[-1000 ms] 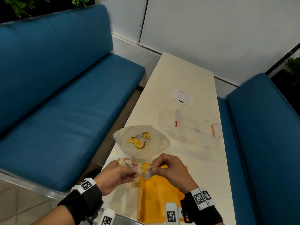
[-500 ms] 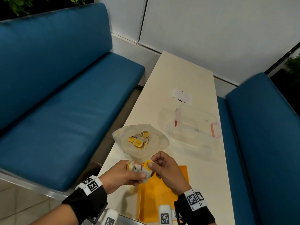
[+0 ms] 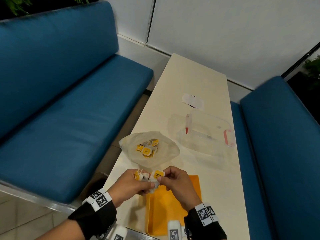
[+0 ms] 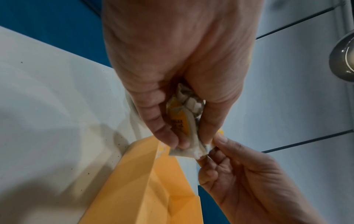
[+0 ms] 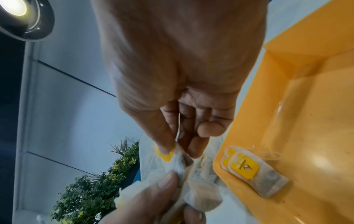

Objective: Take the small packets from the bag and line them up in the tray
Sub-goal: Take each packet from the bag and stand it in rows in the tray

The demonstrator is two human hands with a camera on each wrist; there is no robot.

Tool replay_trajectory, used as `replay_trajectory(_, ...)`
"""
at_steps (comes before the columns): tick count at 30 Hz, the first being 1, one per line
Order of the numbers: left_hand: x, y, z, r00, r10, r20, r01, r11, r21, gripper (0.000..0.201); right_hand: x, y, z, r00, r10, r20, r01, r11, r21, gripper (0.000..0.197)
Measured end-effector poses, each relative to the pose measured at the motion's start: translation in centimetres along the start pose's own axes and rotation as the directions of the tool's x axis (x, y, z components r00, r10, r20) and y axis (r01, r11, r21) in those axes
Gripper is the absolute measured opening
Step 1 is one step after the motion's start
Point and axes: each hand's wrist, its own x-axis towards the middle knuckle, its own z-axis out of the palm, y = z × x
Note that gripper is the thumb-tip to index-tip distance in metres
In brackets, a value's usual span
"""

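1. The left hand (image 3: 129, 185) is curled round a small bunch of packets (image 3: 143, 177), white paper pouches with yellow labels, held just above the near end of the table (image 3: 195, 78).
2. The right hand (image 3: 176, 183) pinches one packet (image 3: 158, 175) from that bunch between thumb and forefinger; its yellow label faces up and reads "RELAX". The same packet is also touched by the left thumb.
3. Both hands meet over the far edge of the yellow tray (image 3: 173, 208), which lies on the table close to the person.
4. From the right wrist view, one packet (image 5: 254, 171) already lies flat on the tray floor, near a corner, with its yellow tag beside the wall.
5. The clear plastic bag (image 3: 166, 153) sits open on the table just beyond the hands, with several more packets (image 3: 147, 148) heaped in its middle.
6. Further along the table stands a clear plastic box (image 3: 207, 134) with pink clips, and past it a small white slip (image 3: 193, 101).
7. Blue benches (image 3: 69, 101) run along both sides of the table.
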Motion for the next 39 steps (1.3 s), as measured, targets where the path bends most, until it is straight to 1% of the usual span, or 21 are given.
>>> replay_trajectory(4, -0.1, -0.1, 0.2, 1.000, -0.002, -0.015, 0.002, 1.000, 0.024, 0.022, 0.0, 0.9, 0.4, 0.999, 0.007, -0.031, -0.006, 0.999, 0.033, 0.006)
replay_trajectory(7, 0.0, -0.7, -0.2, 0.998, -0.029, -0.053, 0.030, 0.999, 0.018, 0.022, 0.2, 1.4, -0.5, 0.999, 0.033, -0.031, -0.032, 0.999, 0.039, 0.005)
replay_trajectory(12, 0.1, -1.3, -0.8, 0.990, -0.036, -0.140, 0.048, 0.995, 0.088, 0.010, 0.5, 3.1, -2.1, 0.982, 0.173, 0.069, -0.165, 0.981, -0.105, 0.009)
replay_trajectory(14, 0.2, -1.5, -0.8, 0.984, -0.023, -0.175, 0.043, 0.993, 0.114, 0.008, 0.8, 3.7, -2.1, 0.966, 0.234, 0.110, -0.218, 0.965, -0.143, 0.014)
replay_trajectory(16, 0.4, -1.8, -0.7, 0.980, -0.005, -0.200, 0.035, 0.989, 0.146, 0.008, 1.2, 3.9, -1.5, 0.949, 0.275, 0.155, -0.244, 0.951, -0.190, 0.014)
replay_trajectory(18, 0.6, -2.1, -0.6, 0.978, 0.014, -0.207, 0.025, 0.983, 0.183, 0.006, 1.6, 3.8, -0.8, 0.937, 0.305, 0.170, -0.266, 0.939, -0.220, 0.015)
replay_trajectory(21, 1.0, -2.6, -0.2, 0.976, 0.038, -0.213, 0.014, 0.971, 0.240, 0.004, 2.1, 3.8, 0.6, 0.934, 0.335, 0.123, -0.309, 0.932, -0.190, 0.011)
replay_trajectory(24, 1.2, -2.4, 0.1, 0.977, 0.044, -0.209, 0.025, 0.948, 0.317, 0.015, 2.7, 4.3, 1.6, 0.934, 0.355, 0.044, -0.343, 0.924, -0.172, 0.009)
replay_trajectory(26, 1.2, -2.3, 0.2, 0.982, 0.039, -0.186, 0.037, 0.921, 0.388, 0.021, 2.9, 4.6, 2.2, 0.926, 0.377, 0.023, -0.369, 0.917, -0.153, 0.011)
replay_trajectory(28, 1.3, -2.4, 0.2, 0.984, 0.021, -0.178, 0.058, 0.902, 0.427, 0.020, 3.2, 5.1, 2.6, 0.916, 0.402, -0.008, -0.399, 0.905, -0.147, 0.015)
replay_trajectory(31, 1.4, -2.5, 0.3, 0.983, -0.002, -0.183, 0.082, 0.898, 0.433, 0.017, 3.4, 5.5, 2.9, 0.903, 0.422, -0.078, -0.428, 0.897, -0.113, 0.019)
replay_trajectory(33, 1.6, -2.5, 0.3, 0.983, -0.011, -0.182, 0.088, 0.902, 0.424, 0.016, 3.5, 5.4, 3.1, 0.901, 0.416, -0.120, -0.429, 0.897, -0.110, 0.018)
replay_trajectory(36, 1.7, -2.5, 0.3, 0.984, -0.014, -0.175, 0.087, 0.903, 0.421, 0.017, 3.5, 5.3, 3.5, 0.911, 0.375, -0.170, -0.401, 0.902, -0.161, 0.013)
replay_trajectory(39, 1.9, -2.6, 0.3, 0.986, -0.017, -0.165, 0.086, 0.902, 0.423, 0.017, 3.5, 5.3, 3.9, 0.924, 0.324, -0.203, -0.365, 0.905, -0.217, 0.015)
